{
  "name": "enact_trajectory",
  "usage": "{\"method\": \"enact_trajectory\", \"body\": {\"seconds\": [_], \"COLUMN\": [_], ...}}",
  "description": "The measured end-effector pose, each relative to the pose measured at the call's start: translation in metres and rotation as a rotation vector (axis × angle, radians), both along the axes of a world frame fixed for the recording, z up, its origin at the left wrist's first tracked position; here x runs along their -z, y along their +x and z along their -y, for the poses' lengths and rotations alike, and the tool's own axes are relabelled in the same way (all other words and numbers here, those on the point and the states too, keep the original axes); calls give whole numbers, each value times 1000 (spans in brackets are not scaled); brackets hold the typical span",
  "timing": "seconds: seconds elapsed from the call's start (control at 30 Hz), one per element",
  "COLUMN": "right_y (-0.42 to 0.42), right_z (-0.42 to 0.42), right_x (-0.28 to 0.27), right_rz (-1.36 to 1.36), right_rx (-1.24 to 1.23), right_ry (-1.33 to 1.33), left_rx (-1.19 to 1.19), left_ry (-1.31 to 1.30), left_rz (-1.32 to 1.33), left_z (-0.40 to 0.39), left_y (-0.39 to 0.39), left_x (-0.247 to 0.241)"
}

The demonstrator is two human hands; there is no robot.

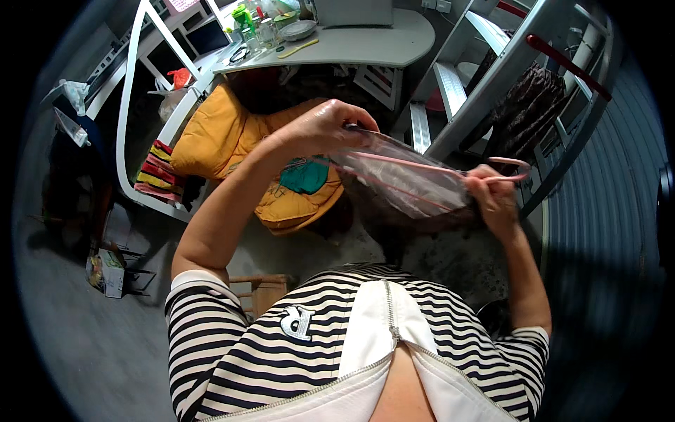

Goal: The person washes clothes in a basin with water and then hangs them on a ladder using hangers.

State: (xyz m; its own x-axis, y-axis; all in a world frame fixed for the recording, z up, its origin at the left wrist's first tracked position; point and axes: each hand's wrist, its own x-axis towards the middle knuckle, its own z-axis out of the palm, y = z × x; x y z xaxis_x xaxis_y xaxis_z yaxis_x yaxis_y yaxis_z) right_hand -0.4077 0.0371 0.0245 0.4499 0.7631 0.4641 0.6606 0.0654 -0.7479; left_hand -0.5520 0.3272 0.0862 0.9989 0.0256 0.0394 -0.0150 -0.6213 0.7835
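Observation:
A pink clothes hanger (408, 161) spans the gap between my hands, its hook at the right. My right hand (491, 192) is closed around the hanger near the base of the hook. Thin see-through material (416, 198), which looks like plastic, hangs along the hanger; motion blurs it. My left hand (343, 124) pinches the upper left end of this material, with its fingertips partly hidden. Beyond my left forearm, a mustard-yellow padded garment (211, 132) lies over a chair or frame. A teal cloth (306, 176) and some hangers rest on the yellow garment.
A white desk (364, 45) at the top holds jars, a bowl (298, 30) and a yellow-handled tool (298, 48). At the right stands a metal ladder (451, 87) with dark clothing (532, 105) hanging by it. A wooden stool (269, 293) is at lower left, and a box (112, 273) sits farther left.

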Motion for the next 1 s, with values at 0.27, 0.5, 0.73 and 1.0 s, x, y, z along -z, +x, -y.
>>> {"method": "enact_trajectory", "body": {"seconds": [0.27,0.5,0.73,1.0], "right_y": [11,44,71,72], "right_z": [39,68,75,53], "right_x": [-74,-102,-98,-92], "right_rz": [385,437,355,223], "right_rx": [116,197,218,296], "right_ry": [-180,-361,-429,-420], "left_rx": [87,-168,-350,-70], "left_ry": [416,5,-851,-129], "left_rz": [386,132,-147,107], "left_z": [6,49,80,85], "left_y": [69,129,156,178], "left_x": [83,122,138,96]}}
